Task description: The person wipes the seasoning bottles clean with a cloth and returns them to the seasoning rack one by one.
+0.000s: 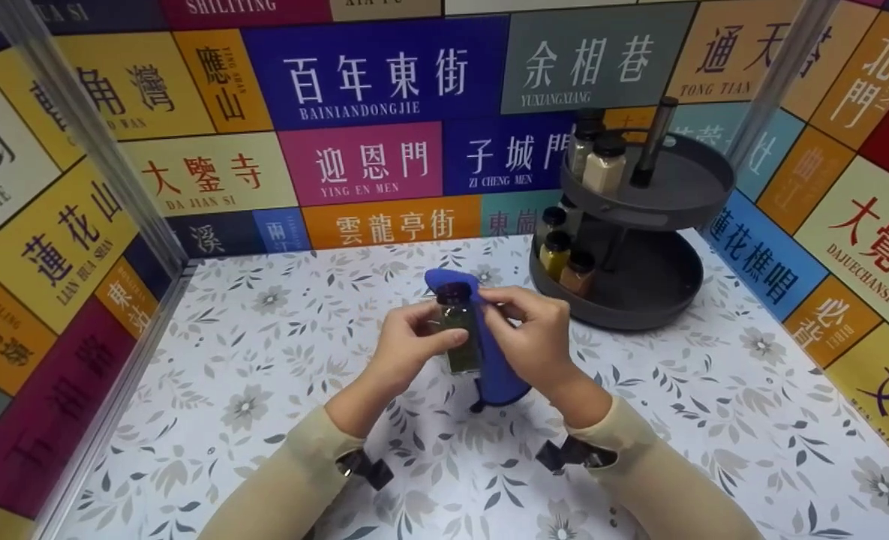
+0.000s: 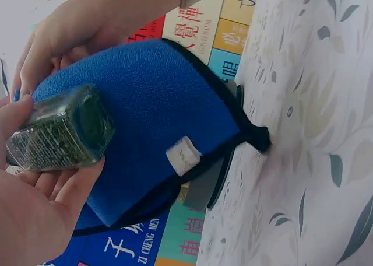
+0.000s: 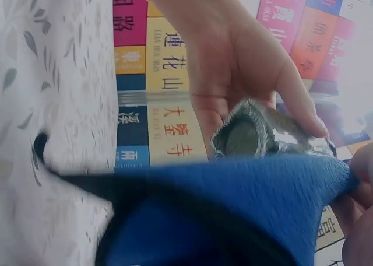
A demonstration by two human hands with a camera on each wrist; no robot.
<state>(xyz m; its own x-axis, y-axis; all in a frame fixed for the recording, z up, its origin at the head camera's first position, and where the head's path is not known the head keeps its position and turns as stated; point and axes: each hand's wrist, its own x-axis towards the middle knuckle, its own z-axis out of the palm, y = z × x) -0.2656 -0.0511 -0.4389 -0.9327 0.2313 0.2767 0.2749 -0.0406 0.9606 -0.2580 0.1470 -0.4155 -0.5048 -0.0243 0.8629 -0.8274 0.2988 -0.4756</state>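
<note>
A square glass spice jar (image 1: 459, 345) with a black lid and green flakes inside is gripped by my left hand (image 1: 414, 337), thumb across its front. In the left wrist view the jar (image 2: 61, 129) lies tilted, its base toward the camera. My right hand (image 1: 530, 330) pinches a blue cloth (image 1: 500, 367) with dark edging, just right of the jar. The cloth's upper part passes behind the lid, and the rest hangs down. A small white label (image 2: 183, 156) shows on the cloth in the left wrist view. The right wrist view has the cloth covering part of the jar (image 3: 250, 132).
A dark two-tier round rack (image 1: 632, 300) stands at the back right. Several black-lidded jars sit on it, among them a pale one (image 1: 604, 165) above and a yellow one (image 1: 554, 259) below. Sign-patterned walls (image 1: 376, 75) enclose the floral tabletop (image 1: 264, 360).
</note>
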